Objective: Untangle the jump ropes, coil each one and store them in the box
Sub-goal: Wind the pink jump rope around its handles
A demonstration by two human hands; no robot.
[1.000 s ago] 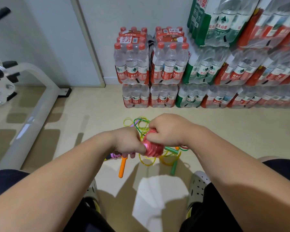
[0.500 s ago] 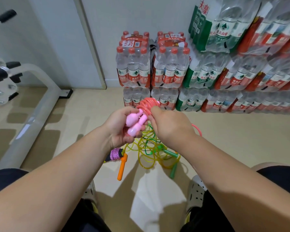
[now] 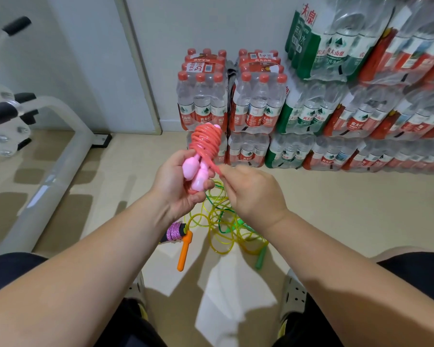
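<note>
While the left hand [image 3: 176, 189] curls around the two pink handles [image 3: 196, 172] and holds them upright above the floor [image 3: 348, 209], the right hand [image 3: 254, 196] pinches a strand of the pink jump rope [image 3: 206, 141] just where it comes off the windings. That rope is wrapped in tight turns round the upper part of the handles. The step in hand looks like the close of coiling this one rope, though the strand's end is hidden behind the right hand's fingers.

Below the hands lies the rest of the work, on the floor between the person's shoes and the far edge where water bottle packs [image 3: 256, 106] stand against the wall. It is a tangle of yellow and green ropes [image 3: 223, 236] in loose loops, with an orange handle [image 3: 184, 251] at its left side and a green handle [image 3: 259, 259] at its right. A wound purple bundle [image 3: 174, 231] rests touching the top of the orange handle. No box shows anywhere in view.

The next move probably calls for tucking the pinched strand under a turn so the coil does not spring apart, with the left hand gripping firmly meanwhile. The finished bundle then needs the box, which must be found first.
</note>
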